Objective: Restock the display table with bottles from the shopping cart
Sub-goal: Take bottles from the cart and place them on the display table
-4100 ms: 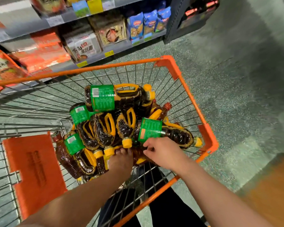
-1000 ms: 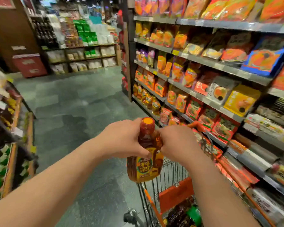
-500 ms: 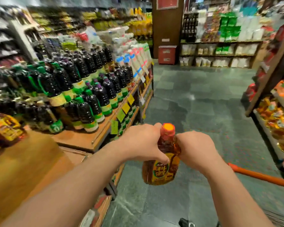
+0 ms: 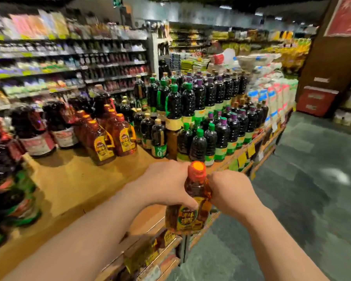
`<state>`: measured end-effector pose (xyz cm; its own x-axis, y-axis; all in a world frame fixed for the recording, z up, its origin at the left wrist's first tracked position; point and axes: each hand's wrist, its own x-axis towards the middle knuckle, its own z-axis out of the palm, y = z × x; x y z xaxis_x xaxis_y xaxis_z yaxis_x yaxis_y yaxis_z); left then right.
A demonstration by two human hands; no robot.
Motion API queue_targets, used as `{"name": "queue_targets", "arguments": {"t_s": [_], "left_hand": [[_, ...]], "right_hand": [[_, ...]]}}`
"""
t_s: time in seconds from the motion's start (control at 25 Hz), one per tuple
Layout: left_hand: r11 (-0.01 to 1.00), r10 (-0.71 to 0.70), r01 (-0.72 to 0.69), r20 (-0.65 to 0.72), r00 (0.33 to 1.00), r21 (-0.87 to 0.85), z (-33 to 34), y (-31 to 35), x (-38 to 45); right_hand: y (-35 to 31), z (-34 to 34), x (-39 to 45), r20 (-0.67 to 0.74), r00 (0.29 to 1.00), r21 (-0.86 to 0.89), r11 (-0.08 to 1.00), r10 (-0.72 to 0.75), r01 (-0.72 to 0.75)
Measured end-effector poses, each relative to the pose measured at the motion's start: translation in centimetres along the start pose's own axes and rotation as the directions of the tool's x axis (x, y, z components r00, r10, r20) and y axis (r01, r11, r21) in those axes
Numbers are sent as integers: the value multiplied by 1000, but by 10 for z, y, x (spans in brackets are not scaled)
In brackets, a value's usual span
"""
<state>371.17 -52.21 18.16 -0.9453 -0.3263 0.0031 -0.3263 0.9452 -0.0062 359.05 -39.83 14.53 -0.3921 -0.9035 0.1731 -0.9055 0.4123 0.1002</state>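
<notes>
A: Where do we have the bottle (image 4: 193, 201) right now?

B: Between our two hands, upright, orange cap on top and the yellow label facing us. Our left hand (image 4: 166, 185) wraps the shoulder and neck from one side, thumb across the front just above the label. Our right hand (image 4: 230, 190) is clamped on the other side at the same height, where the handle seems to be. So both are closed on it, close together with the neck between them.

A: And where does it have to go?

B: The display table (image 4: 69, 179) lies ahead and to the left of our hands. The bottle hangs over its near edge, not yet resting on it; the base is in the air.

A: Is there room?

B: There is a bare stretch of wooden top just left of our left hand. Beyond it stand the matching amber bottles (image 4: 109, 138), upright, caps up, labels toward the aisle. Ahead of our hands are the dark bottles (image 4: 201, 122) with green and purple caps.

A: So the move turns on what?

B: On going forward and left while we keep the long axis vertical. Our left hand is nearer the gap and, we judge, should lead; the right follows and steadies.

A: Any risk?

B: We judge the base could clip the table edge if we go across before lifting.
</notes>
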Motion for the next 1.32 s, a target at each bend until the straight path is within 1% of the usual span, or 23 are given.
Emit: {"name": "queue_targets", "arguments": {"t_s": [0.12,0.2,0.28,0.4,0.48,0.6,0.8,0.96,1.04,1.2,1.24,1.32], "left_hand": [[994,-110,110,3,994,17,0,-57,1],[984,-170,170,-4,985,50,-1,-88,5],[968,-236,235,1,972,91,1,-113,10],[929,-355,352,10,935,112,13,-144,21],[910,-408,406,13,913,88,22,-161,31],[885,-466,464,38,884,44,32,-188,51],[816,-577,571,78,813,87,42,-222,95],[766,-640,643,110,760,13,55,-248,131],[733,-670,681,170,723,-8,64,-254,149],[641,-728,768,309,612,-11,73,-266,180],[617,-744,787,316,589,-15,77,-270,183],[585,-778,811,267,568,-21,87,-273,183]], "right_hand": [[-30,13,60,-55,995,24,996,-82,83],[-47,25,92,-124,985,100,986,-123,135],[-61,39,119,-186,975,182,970,-125,159],[-78,57,157,-156,982,235,962,-106,141],[-84,66,183,-171,975,242,953,-141,180],[-89,81,226,-135,974,246,946,-181,210],[-90,106,298,-80,959,273,920,-271,283],[-80,118,349,-54,940,291,895,-338,339],[-74,127,368,-27,920,284,879,-391,383],[-69,142,394,16,888,293,851,-459,435],[-71,145,397,36,880,288,849,-473,444],[-75,148,401,83,881,293,856,-467,426]]}}
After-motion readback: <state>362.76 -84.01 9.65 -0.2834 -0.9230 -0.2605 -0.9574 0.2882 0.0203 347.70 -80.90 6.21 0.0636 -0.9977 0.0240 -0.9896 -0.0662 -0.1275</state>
